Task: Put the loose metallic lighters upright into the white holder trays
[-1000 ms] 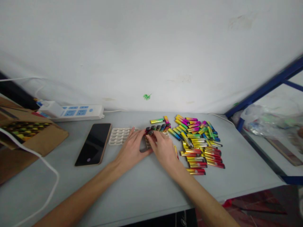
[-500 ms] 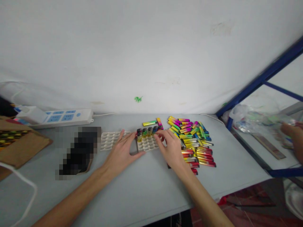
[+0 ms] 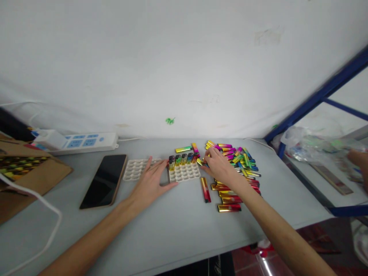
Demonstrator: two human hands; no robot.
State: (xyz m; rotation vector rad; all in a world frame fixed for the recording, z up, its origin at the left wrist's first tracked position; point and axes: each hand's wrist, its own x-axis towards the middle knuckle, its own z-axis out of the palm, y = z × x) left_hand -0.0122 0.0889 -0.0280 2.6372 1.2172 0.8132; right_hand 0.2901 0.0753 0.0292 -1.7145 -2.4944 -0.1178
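My left hand lies with its fingers spread, its fingertips by the left end of a white tray of small round hollows. Several lighters with black tops stand upright in a row along that tray's far side. A second, unfilled tray lies partly beneath my left hand. At the left edge of a pile of shiny coloured lighters, my right hand pinches a yellow lighter between thumb and fingers. One red and gold lighter lies apart, nearer to me.
A phone lies left of the trays, with a power strip behind it. A cardboard box holds more lighters at far left. Two lighters lie behind the filled tray. Right, beyond a blue metal frame, are plastic bags and another person's hand.
My right hand has moved right from the tray to the pile. Red lighters near it have shifted and one now lies apart. My left hand stays by the tray.
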